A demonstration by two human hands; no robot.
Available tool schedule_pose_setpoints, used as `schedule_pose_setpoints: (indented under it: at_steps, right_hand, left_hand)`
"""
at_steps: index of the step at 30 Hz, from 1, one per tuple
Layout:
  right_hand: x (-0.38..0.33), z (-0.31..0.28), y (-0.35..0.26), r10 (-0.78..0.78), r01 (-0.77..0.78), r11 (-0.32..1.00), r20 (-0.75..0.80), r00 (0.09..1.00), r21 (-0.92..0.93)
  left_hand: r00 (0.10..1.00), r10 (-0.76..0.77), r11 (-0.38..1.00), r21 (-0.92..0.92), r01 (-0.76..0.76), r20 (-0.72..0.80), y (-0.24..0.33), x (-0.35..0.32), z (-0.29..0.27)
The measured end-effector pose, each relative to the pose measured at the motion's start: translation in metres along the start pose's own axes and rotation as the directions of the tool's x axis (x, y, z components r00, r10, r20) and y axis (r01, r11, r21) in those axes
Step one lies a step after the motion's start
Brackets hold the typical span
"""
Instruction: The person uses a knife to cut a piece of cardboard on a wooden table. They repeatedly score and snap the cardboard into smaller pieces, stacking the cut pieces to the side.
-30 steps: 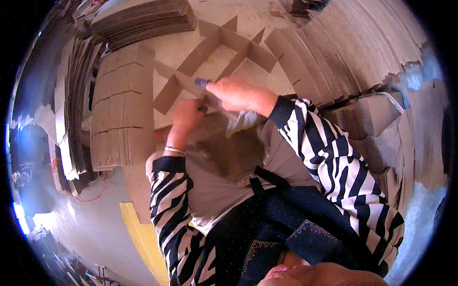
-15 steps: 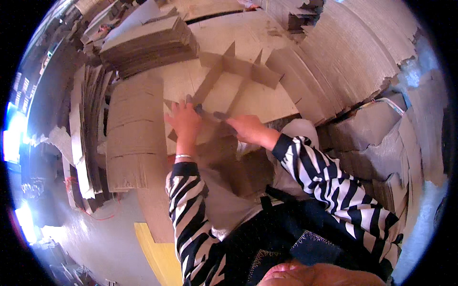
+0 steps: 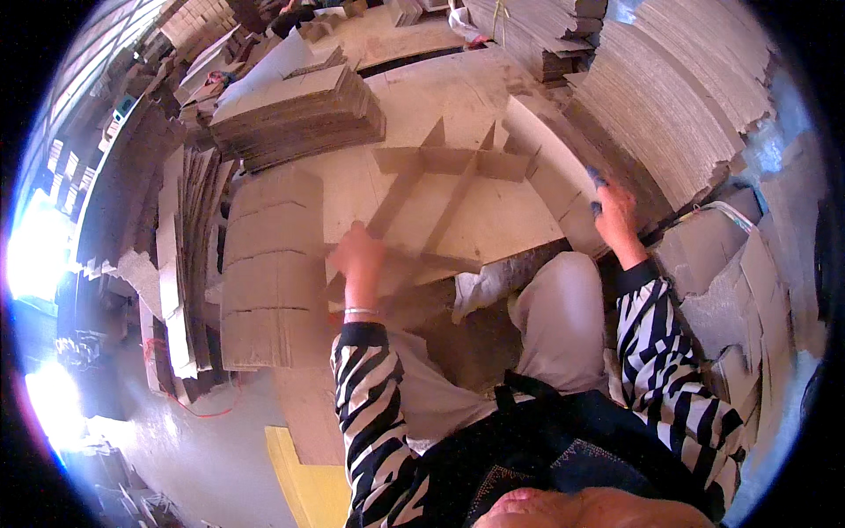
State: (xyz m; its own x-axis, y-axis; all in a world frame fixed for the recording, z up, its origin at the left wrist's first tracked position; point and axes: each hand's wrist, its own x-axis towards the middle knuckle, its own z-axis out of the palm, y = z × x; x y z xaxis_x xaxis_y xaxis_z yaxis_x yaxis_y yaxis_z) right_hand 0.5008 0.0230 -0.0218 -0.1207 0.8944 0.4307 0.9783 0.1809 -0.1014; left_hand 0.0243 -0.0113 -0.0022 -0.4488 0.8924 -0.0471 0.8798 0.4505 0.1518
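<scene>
The cardboard grid [image 3: 449,161] stands on edge on the pale board [image 3: 519,211], ahead of the person's lap; its crossing strips seem to prop each other upright. The left hand [image 3: 359,255] is at the grid's 7 o'clock corner, probably to steady the loose near end; it is blurred, and I cannot tell whether its fingers pinch cardboard. The right hand [image 3: 616,216] is at 4 o'clock, at the edge of the strip pile [image 3: 559,189]. Its 2 dark-covered tips stand a narrow gap apart; whether a strip sits between them I cannot tell.

The strip pile lies along the grid's 3 o'clock side, likely so pieces are within reach. The slotted stack [image 3: 273,264] sits at 8 o'clock, close to the left hand, and the back stack [image 3: 299,119] at 10 o'clock.

Toward 5 o'clock, board shows between grid and strip pile, which leaves a lane for the right hand. The grid's far side nearly meets the pile at 3 o'clock, so room is tighter there. At 6 o'clock the board's near edge runs just ahead of the right knee [image 3: 563,304].
</scene>
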Motion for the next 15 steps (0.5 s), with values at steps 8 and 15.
schedule_pose_setpoints:
  at_steps: [8,15]
  right_hand:
    - [0.076,-0.020,-0.118,-0.100,0.029,0.591,0.037,0.994,0.806]
    - [0.123,0.075,-0.132,-0.418,-0.047,0.546,0.320,0.850,0.837]
  left_hand:
    - [1.000,-0.010,0.998,-0.063,0.012,0.021,-0.009,-0.004,-0.004]
    - [0.989,0.136,0.985,-0.103,-0.142,-0.060,0.005,0.008,0.010]
